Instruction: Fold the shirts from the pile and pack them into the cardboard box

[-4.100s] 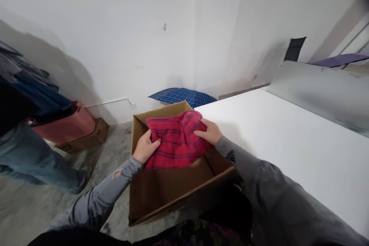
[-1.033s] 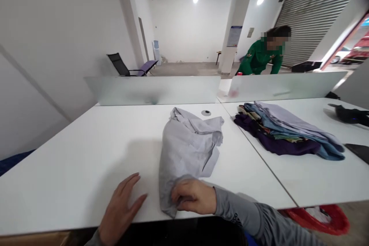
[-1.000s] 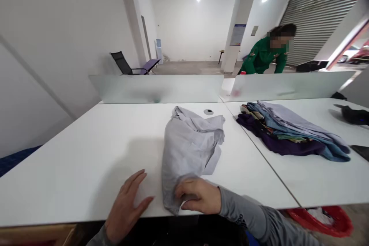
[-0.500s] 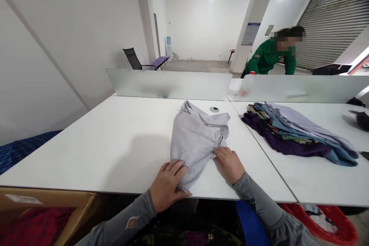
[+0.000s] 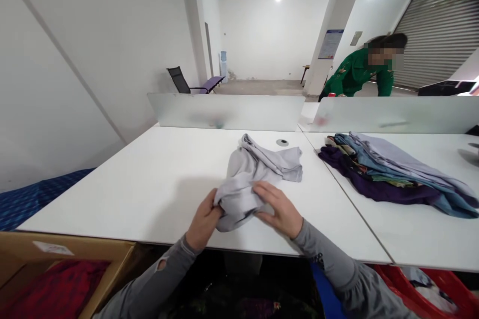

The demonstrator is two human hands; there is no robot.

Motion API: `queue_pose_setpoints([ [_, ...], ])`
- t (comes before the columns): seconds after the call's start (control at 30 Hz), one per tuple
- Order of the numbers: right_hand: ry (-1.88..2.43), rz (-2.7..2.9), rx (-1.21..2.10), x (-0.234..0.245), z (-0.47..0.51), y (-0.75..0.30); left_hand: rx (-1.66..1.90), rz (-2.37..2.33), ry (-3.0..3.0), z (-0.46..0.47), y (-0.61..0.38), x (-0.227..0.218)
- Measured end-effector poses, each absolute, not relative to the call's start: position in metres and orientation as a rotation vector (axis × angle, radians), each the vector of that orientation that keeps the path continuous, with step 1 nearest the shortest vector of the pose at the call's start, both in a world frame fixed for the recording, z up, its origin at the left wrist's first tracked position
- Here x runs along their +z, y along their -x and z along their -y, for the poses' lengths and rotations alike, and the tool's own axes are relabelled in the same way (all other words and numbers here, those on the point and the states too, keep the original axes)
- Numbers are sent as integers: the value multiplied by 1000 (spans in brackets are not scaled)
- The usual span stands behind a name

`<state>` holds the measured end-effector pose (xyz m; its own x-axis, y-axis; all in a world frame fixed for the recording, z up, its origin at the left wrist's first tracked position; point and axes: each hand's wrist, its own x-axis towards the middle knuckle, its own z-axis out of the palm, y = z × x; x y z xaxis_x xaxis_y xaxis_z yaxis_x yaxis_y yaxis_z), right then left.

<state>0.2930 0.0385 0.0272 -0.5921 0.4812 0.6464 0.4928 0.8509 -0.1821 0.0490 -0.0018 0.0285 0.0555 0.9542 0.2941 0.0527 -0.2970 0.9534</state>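
A light grey garment [image 5: 258, 164] lies crumpled on the white table, its near part bunched and lifted between my hands. My left hand [image 5: 204, 219] is closed on the garment's left near edge, with the fingertips partly hidden in the cloth. On the other side, my right hand [image 5: 280, 210] pinches the cloth, fingers on top and thumb low. The far end of the garment spreads flat toward the right. I cannot tell which kind of garment it is.
To the right lies a stack of folded clothes [image 5: 389, 172]. A cardboard box [image 5: 112, 259] with red cloth stands at lower left, a red basket [image 5: 396, 284] at lower right. Frosted dividers [image 5: 232, 109] line the table's [image 5: 149, 169] back. Beyond them a person in green [image 5: 355, 72] leans over.
Both hands have taken up the garment's near end and folded it away from the table's front edge. My right hand has shifted left, closer to my left hand. The view has turned slightly.
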Motion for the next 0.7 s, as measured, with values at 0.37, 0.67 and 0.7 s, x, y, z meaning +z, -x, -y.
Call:
queue_pose_setpoints([
  [0.37, 782, 2183, 826, 22, -140, -294, 1295, -1236, -1638, 1, 8, 91],
  [0.67, 823, 1693, 109, 161, -107, -315, 1197, -1865, -2629, -29, 51, 153],
  [0.7, 770, 1642, -72, 182, -98, -314, 1258, -1929, -2617, -32, 54, 163],
])
